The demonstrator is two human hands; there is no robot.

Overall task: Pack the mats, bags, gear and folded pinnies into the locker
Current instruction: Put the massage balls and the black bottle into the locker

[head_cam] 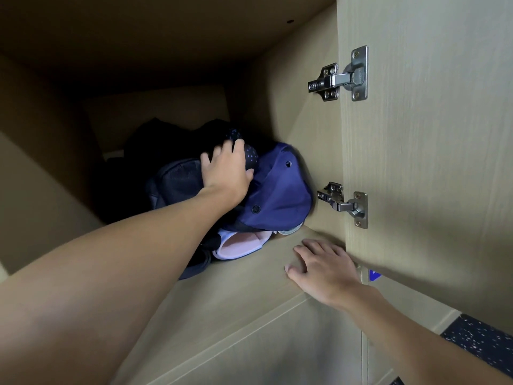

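Inside the open wooden locker (244,273) lies a pile of gear. A navy-blue bag (280,195) sits at the right against the side wall. A dark mesh-pocket bag (177,182) is to its left, with black items (155,137) behind. A pink and white slipper (238,243) pokes out under the blue bag. My left hand (226,173) reaches deep in and presses on the pile with spread fingers, over a dotted dark item (249,155). My right hand (322,269) rests flat on the locker's floor edge.
The locker door (427,162) stands open at the right on two metal hinges (342,75), (345,204). A lower locker front (277,343) is below. Dark speckled flooring (480,340) shows at the bottom right.
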